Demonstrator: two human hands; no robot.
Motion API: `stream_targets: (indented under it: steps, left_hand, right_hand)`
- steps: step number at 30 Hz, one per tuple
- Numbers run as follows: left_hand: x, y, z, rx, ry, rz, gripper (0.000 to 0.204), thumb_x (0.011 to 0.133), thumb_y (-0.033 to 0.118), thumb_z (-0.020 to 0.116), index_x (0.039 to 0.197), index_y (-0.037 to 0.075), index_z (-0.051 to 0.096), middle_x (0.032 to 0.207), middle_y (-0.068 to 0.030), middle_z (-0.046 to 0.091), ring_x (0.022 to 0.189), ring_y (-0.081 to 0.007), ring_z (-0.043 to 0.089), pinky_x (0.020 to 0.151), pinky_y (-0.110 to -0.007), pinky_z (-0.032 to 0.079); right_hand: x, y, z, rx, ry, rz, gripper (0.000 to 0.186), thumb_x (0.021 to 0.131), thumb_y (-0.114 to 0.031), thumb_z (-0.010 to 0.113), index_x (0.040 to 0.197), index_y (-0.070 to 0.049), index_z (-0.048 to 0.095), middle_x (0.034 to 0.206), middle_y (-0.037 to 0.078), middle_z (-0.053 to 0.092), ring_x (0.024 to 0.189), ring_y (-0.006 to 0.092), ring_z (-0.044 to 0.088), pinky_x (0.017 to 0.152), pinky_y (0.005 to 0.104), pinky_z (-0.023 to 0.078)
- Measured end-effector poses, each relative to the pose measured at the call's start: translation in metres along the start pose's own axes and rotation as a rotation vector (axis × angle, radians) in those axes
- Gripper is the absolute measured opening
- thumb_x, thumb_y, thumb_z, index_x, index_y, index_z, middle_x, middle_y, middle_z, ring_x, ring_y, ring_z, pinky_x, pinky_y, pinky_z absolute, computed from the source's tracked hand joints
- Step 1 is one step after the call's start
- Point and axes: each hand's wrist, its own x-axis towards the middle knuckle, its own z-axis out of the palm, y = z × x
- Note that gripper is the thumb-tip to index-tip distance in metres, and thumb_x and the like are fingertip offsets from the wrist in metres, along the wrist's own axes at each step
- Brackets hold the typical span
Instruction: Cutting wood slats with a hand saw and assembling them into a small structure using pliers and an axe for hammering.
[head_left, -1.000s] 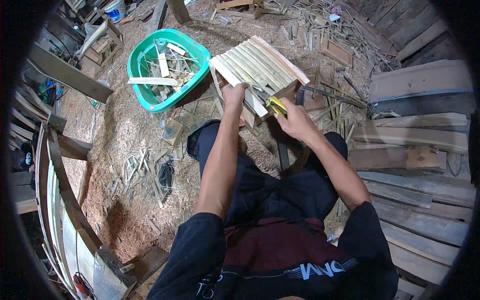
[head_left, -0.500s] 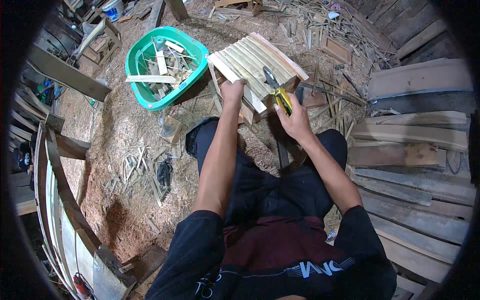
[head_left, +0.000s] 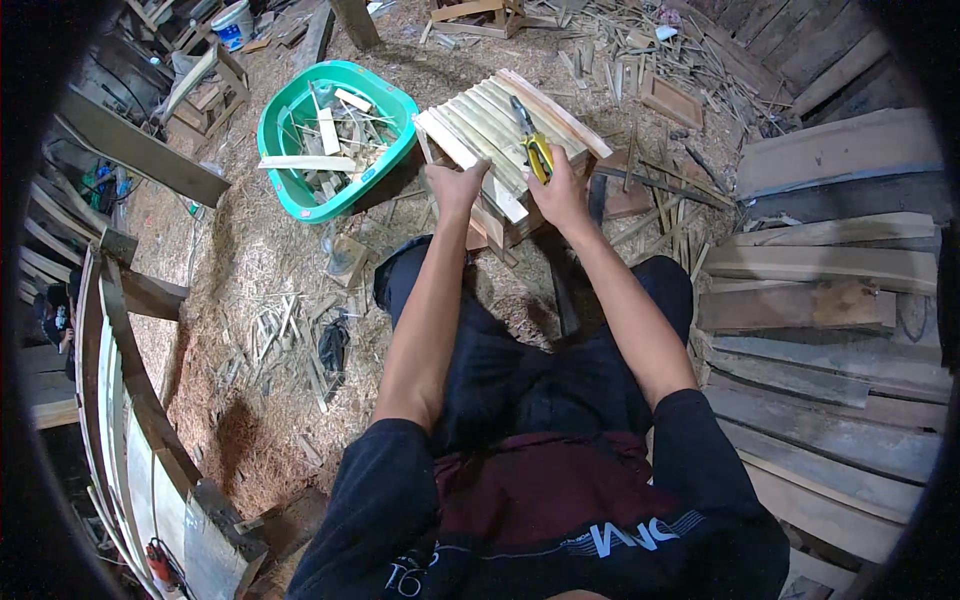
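In front of my knees stands a box-like wooden piece (head_left: 480, 125) with a top of pale slats laid side by side. My left hand (head_left: 458, 188) is closed around its near left edge, the thumb on the end slat and the fingers partly hidden. Held in my right hand (head_left: 560, 196) is a pair of pliers (head_left: 537, 152) with yellow and black handles. Their dark jaws point away from me and lie over the slats, near the middle of the top. Whether the jaws touch the wood I cannot tell.
A green plastic tub (head_left: 398, 150) full of wood offcuts stands left of the slatted piece. Planks (head_left: 820, 265) lie in a row along the right. Curved boards (head_left: 150, 400) rise at the left. Shavings and scraps (head_left: 285, 330) cover the floor, and a small wooden frame (head_left: 672, 101) lies farther off.
My right hand has brought the pliers left, over the slats, and they now point more straight away from me. My left hand has shifted slightly left along the edge.
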Motion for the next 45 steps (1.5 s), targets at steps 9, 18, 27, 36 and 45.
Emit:
stream_targets:
  steps: [9, 18, 27, 36, 45]
  left_hand:
    - [-0.046, -0.021, -0.001, 0.439, 0.128, 0.741, 0.023, 0.075, 0.023, 0.073, 0.091, 0.006, 0.074, 0.087, -0.0127, 0.068, 0.092, -0.0308, 0.062, 0.083, -0.041, 0.049]
    - [-0.048, -0.009, 0.006, 0.561, 0.062, 0.672, 0.018, 0.077, 0.025, 0.073, 0.087, 0.011, 0.076, 0.089, -0.0101, 0.069, 0.099, -0.0323, 0.059, 0.087, -0.044, 0.046]
    - [-0.056, -0.022, 0.018, 0.505, 0.095, 0.697, 0.013, 0.080, 0.012, 0.067, 0.088, 0.003, 0.072, 0.097, -0.0137, 0.065, 0.098, -0.0333, 0.056, 0.087, -0.043, 0.047]
    - [-0.055, -0.019, 0.017, 0.636, 0.089, 0.761, 0.012, 0.082, 0.014, 0.067, 0.085, 0.003, 0.071, 0.098, -0.0115, 0.062, 0.093, -0.0326, 0.056, 0.080, -0.043, 0.046]
    - [-0.062, -0.013, 0.021, 0.615, 0.105, 0.716, 0.014, 0.082, 0.013, 0.066, 0.089, 0.002, 0.072, 0.098, -0.0121, 0.062, 0.095, -0.0323, 0.057, 0.081, -0.044, 0.046]
  right_hand:
    - [0.001, -0.006, -0.001, 0.060, -0.048, -0.010, 0.043, 0.083, -0.012, 0.070, 0.117, -0.003, 0.046, 0.101, 0.025, 0.062, 0.098, 0.0439, 0.062, 0.080, 0.0465, 0.049]
    - [-0.001, -0.005, -0.001, 0.051, -0.054, 0.031, 0.047, 0.085, -0.017, 0.068, 0.123, -0.006, 0.042, 0.104, 0.030, 0.062, 0.103, 0.0498, 0.059, 0.080, 0.0518, 0.049]
    - [-0.001, 0.001, 0.001, 0.055, -0.033, -0.027, 0.046, 0.087, -0.018, 0.067, 0.123, -0.005, 0.042, 0.097, 0.030, 0.063, 0.096, 0.0516, 0.061, 0.078, 0.0538, 0.049]
    - [-0.002, -0.003, -0.003, 0.011, -0.044, -0.005, 0.050, 0.085, -0.018, 0.069, 0.125, -0.001, 0.043, 0.101, 0.030, 0.062, 0.099, 0.0508, 0.060, 0.082, 0.0523, 0.049]
    - [-0.008, -0.007, -0.016, -0.007, 0.019, -0.078, 0.053, 0.084, -0.017, 0.071, 0.127, 0.000, 0.047, 0.102, 0.030, 0.063, 0.097, 0.0481, 0.063, 0.081, 0.0487, 0.050]
